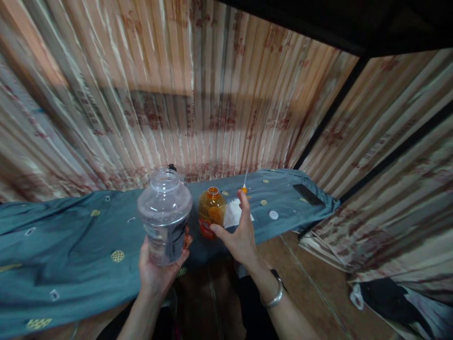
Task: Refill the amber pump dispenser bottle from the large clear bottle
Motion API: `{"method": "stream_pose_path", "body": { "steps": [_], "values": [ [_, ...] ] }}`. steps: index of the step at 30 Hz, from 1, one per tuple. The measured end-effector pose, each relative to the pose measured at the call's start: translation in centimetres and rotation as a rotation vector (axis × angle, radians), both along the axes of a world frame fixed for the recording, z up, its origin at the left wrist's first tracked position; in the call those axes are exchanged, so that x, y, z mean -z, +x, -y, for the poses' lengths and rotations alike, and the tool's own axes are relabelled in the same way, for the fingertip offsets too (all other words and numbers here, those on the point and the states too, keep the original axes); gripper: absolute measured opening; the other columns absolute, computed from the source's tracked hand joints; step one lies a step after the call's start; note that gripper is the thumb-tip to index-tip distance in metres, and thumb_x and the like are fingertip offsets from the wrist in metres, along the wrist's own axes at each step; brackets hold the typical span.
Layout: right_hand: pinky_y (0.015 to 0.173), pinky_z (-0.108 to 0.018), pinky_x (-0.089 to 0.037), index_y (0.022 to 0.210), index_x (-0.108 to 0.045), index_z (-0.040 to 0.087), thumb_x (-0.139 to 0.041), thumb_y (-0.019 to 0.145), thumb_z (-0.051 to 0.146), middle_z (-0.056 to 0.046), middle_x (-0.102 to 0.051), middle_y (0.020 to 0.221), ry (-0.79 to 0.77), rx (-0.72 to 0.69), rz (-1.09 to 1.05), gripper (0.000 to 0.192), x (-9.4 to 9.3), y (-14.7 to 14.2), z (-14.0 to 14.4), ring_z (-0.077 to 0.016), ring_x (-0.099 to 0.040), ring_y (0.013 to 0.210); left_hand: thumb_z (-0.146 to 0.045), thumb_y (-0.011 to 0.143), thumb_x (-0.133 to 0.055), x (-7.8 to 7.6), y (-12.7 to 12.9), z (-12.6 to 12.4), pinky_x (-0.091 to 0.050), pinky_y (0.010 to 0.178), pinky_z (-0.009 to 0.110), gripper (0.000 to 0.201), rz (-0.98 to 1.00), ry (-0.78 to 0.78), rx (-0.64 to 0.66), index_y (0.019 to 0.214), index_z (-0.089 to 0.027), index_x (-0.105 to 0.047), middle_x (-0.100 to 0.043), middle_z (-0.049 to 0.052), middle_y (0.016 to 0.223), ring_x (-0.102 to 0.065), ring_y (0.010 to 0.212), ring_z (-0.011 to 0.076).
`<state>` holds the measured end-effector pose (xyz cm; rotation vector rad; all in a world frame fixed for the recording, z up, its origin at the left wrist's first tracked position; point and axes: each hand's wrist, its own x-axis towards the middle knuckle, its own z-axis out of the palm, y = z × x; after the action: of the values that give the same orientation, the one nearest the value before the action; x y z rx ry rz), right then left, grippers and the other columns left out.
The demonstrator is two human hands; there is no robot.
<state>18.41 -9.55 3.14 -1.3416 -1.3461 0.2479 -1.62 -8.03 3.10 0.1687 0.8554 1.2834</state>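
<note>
Left hand [158,279] wrapped round clear jar [164,208], right hand [241,242] spread empty by amber bottle [211,209], patterned blue-green cloth [76,236], curtains [170,127] behind

One head-worn view — forward and down.

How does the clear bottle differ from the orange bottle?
The clear bottle is colourless; the orange bottle is tinted. The clear bottle is in the left hand; the orange bottle stands on the cloth. The clear bottle's mouth looks wider than the orange bottle's. Both are uncapped.

Dim room, likely in a home, printed curtains [159,108], patterned teal cloth [78,243], brown floor [322,290]
</note>
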Motion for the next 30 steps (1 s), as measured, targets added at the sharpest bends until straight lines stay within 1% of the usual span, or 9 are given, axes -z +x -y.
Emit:
{"method": "stream_pose_path", "body": {
  "steps": [4,6,8,11,13,17,20,25,30],
  "values": [
    [0.128,-0.060,-0.037,0.164,-0.027,0.018,-0.098,0.061,0.050,-0.024,-0.039,0.171,-0.190,-0.079,-0.103,0.129,3.3,0.6,-3.5,-0.0394,-0.037,0.160,-0.046,0.100,-0.037,-0.1,0.8,-0.8,-0.056,0.048,0.031,0.047,0.030,-0.009,-0.007,0.119,-0.018,-0.069,-0.080,0.017,0.098,-0.079,0.073,0.0321],
    [0.124,-0.057,-0.043,0.164,-0.027,0.018,-0.099,0.057,0.047,-0.024,-0.049,0.165,-0.236,-0.143,-0.155,0.132,4.3,0.0,-4.8,-0.0375,-0.049,0.153,-0.047,0.100,-0.037,0.1,1.1,-1.3,-0.055,0.049,0.030,0.046,0.026,-0.012,-0.020,0.117,-0.018,-0.069,-0.079,0.016,0.096,-0.079,0.072,0.0313],
    [0.115,-0.053,-0.053,0.159,-0.036,0.018,-0.098,0.059,0.044,-0.021,-0.065,0.150,-0.259,-0.187,-0.219,0.121,4.8,-0.6,-5.5,-0.0353,-0.065,0.138,-0.049,0.100,-0.037,0.2,1.4,-1.8,-0.055,0.049,0.030,0.047,0.015,-0.019,-0.032,0.116,-0.017,-0.068,-0.079,0.016,0.094,-0.078,0.071,0.0308],
    [0.101,-0.047,-0.062,0.134,-0.059,0.021,-0.092,0.064,0.042,-0.011,-0.080,0.122,-0.265,-0.196,-0.287,0.080,4.9,-0.7,-5.9,-0.0315,-0.078,0.115,-0.047,0.100,-0.036,0.3,1.8,-2.3,-0.056,0.050,0.030,0.047,0.011,-0.029,-0.035,0.116,-0.016,-0.069,-0.079,0.016,0.093,-0.078,0.071,0.0301],
    [0.097,-0.045,-0.064,0.121,-0.063,0.022,-0.090,0.065,0.043,-0.009,-0.082,0.114,-0.247,-0.169,-0.305,0.066,4.4,0.0,-6.3,-0.0297,-0.079,0.108,-0.046,0.099,-0.038,0.4,2.0,-2.6,-0.055,0.049,0.030,0.046,0.010,-0.022,-0.037,0.114,-0.017,-0.069,-0.079,0.015,0.093,-0.077,0.071,0.0301],
    [0.093,-0.045,-0.064,0.119,-0.063,0.024,-0.091,0.066,0.045,-0.007,-0.082,0.111,-0.165,-0.037,-0.264,0.064,2.3,3.0,-7.6,-0.0293,-0.079,0.102,-0.047,0.097,-0.040,1.0,2.4,-3.1,-0.054,0.048,0.030,0.044,0.001,-0.018,-0.031,0.109,-0.019,-0.071,-0.079,0.014,0.092,-0.076,0.072,0.0305],
    [0.094,-0.048,-0.063,0.123,-0.062,0.022,-0.091,0.065,0.046,-0.011,-0.081,0.114,-0.142,0.069,-0.189,0.069,1.4,5.7,-8.5,-0.0336,-0.078,0.106,-0.047,0.097,-0.042,1.7,2.5,-3.5,-0.055,0.049,0.032,0.042,-0.012,-0.029,-0.013,0.111,-0.020,-0.071,-0.079,0.014,0.093,-0.077,0.074,0.0311],
    [0.098,-0.049,-0.062,0.129,-0.061,0.024,-0.089,0.068,0.046,-0.011,-0.081,0.121,-0.130,0.085,-0.167,0.070,3.2,7.8,-8.7,-0.0335,-0.077,0.111,-0.044,0.090,-0.052,2.7,2.9,-3.8,-0.057,0.050,0.036,0.043,-0.042,-0.022,0.028,0.120,-0.018,-0.068,-0.079,0.016,0.096,-0.077,0.074,0.0343],
    [0.099,-0.051,-0.062,0.133,-0.060,0.022,-0.088,0.068,0.047,-0.012,-0.081,0.122,-0.123,0.046,-0.238,0.075,4.4,8.0,-8.7,-0.0337,-0.078,0.112,-0.036,0.093,-0.047,2.7,3.9,-3.5,-0.058,0.048,0.038,0.037,-0.099,-0.108,0.021,0.120,-0.018,-0.064,-0.079,0.014,0.085,-0.077,0.067,0.0345]
  ]
}}
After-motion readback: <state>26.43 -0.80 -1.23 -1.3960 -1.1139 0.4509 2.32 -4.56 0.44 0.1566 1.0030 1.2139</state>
